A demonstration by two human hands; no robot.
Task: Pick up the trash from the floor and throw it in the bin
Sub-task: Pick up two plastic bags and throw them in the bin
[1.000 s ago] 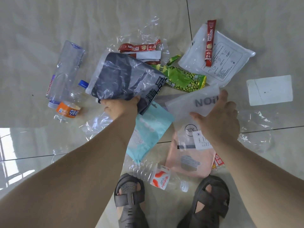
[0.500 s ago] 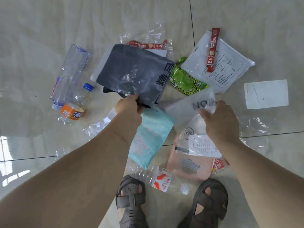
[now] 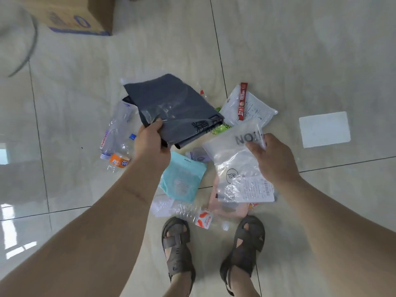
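Dark grey plastic bag [image 3: 171, 108] with black printed characters is hanging in the air, left hand [image 3: 150, 142] pinching its near edge, fingers clamped on it. Clear zip bag [image 3: 235, 159] with a white label is lifting too, right hand [image 3: 272, 157] gripping its top, fingers curled round the plastic. Both are sitting above the pile, off the floor [image 3: 300, 61].

Under them, litter is lying close together: teal pouch [image 3: 182, 181], pink packet [image 3: 227, 209], crushed clear bottles [image 3: 120, 133], orange-label bottle [image 3: 120, 161], red-label bottle [image 3: 199, 217] just by the sandals [image 3: 177, 243], white mailer [image 3: 250, 108] with red coffee stick [image 3: 242, 101] on it. White card [image 3: 324, 129] is lying well apart. Cardboard box [image 3: 79, 16] sitting far back.

Step in hand: pickup, looks early. No bin clearly showing, so the next move is probably calling for turning to find it while keeping both grips.
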